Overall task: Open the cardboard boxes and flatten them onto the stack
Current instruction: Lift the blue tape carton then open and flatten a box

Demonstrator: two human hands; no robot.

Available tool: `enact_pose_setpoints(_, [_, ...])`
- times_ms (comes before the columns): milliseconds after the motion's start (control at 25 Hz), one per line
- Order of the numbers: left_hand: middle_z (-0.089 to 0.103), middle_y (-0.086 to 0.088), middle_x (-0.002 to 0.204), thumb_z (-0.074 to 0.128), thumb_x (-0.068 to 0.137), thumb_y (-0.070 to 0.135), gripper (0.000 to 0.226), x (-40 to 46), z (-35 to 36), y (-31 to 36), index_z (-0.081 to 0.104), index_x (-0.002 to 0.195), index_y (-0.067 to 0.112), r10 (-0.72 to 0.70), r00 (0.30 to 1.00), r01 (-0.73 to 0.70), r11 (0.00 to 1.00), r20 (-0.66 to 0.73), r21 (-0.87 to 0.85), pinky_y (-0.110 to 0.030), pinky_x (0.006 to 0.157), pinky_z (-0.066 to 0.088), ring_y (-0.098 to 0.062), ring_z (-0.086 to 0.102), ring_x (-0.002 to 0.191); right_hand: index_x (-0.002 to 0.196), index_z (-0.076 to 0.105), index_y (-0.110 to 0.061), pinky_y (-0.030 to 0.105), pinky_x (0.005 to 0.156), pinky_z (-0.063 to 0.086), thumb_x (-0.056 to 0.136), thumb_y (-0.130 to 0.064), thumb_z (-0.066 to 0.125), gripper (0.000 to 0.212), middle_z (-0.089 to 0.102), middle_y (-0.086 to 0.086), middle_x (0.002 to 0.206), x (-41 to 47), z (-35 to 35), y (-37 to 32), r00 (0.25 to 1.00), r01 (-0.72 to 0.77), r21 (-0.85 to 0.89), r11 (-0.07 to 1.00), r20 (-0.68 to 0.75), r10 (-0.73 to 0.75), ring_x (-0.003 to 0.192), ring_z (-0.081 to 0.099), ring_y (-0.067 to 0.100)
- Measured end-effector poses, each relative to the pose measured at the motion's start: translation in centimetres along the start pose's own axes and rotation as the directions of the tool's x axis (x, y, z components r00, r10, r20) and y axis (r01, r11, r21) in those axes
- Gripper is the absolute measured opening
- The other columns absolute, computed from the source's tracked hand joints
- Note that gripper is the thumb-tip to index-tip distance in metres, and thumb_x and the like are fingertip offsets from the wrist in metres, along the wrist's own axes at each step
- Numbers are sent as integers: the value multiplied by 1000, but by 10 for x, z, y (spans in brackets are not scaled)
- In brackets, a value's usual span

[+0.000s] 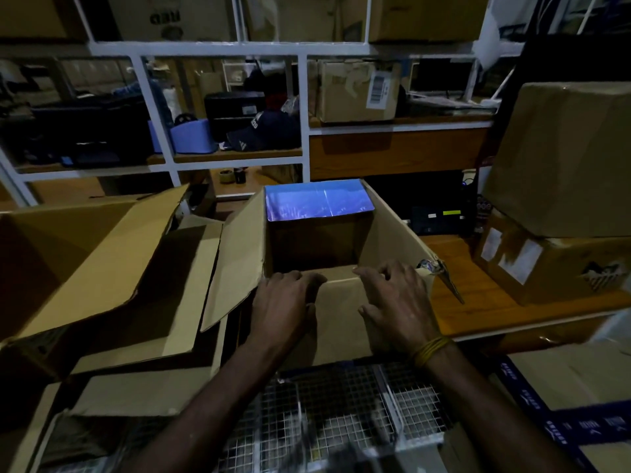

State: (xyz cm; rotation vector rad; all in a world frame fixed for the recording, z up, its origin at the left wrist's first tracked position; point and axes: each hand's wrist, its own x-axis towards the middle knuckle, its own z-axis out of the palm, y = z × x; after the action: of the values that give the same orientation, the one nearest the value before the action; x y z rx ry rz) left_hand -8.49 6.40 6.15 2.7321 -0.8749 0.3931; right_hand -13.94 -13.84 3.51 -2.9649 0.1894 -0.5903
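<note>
Both hands, left hand and right hand, rest on the open cardboard box's near flap.

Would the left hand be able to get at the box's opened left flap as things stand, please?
Probably yes: the left hand rests on the near wall of the open box, and the left flap stands right beside it, nothing between.

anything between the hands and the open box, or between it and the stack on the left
Nothing visible. The left hand and right hand already rest on the near wall of the open brown cardboard box, which touches the stack of opened brown cardboard.
</note>
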Motion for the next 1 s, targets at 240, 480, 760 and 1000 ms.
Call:
enact_pose_setpoints(240, [56, 6, 129, 58, 92, 50, 36, 28, -3, -13, 59, 127, 40, -75, 996, 84, 944, 40, -319, -35, 90, 50, -9, 59, 105, 137, 50, -40, 37, 88, 45, 79, -72, 50, 66, 41, -6, 108, 47, 5, 11, 1000, 31, 316, 948, -5, -31, 107, 46, 16])
enact_pose_setpoints(480, [12, -6, 162, 63, 87, 56, 70, 92, 21, -26, 32, 148, 41, -136, 965, 183, 962, 224, -205, -42, 106, 43, -28, 37, 141, 149, 25, -47, 49, 112, 34, 81, -74, 53, 79, 21, 6, 159, 131, 26, 26, 967, 71, 150, 986, 231, -105, 145, 25, 28])
enact_pose_setpoints(760, [-24, -16, 161, 67, 90, 41, 79, 190, 60, -53, 20, 154, 42, -210, 809, 179, 978, 549, 111, -50, 117, 28, -53, 13, 145, 155, 7, -45, 64, 117, 3, 87, -63, 60, 88, -35, 12, 158, 224, 46, 69, 792, 330, -256, 909, 599, -119, 145, -27, 42])
enact_pose_setpoints(1000, [-19, -4, 164, 37, 105, 39, 53, 229, 69, -64, 19, 154, 43, -306, 819, 306, 949, 486, 81, -58, 119, 13, -48, 0, 148, 155, 8, -45, 65, 116, 3, 82, -65, 65, 95, -37, 12, 156, 267, 52, 92, 787, 411, -283, 867, 590, -181, 145, -27, 42])
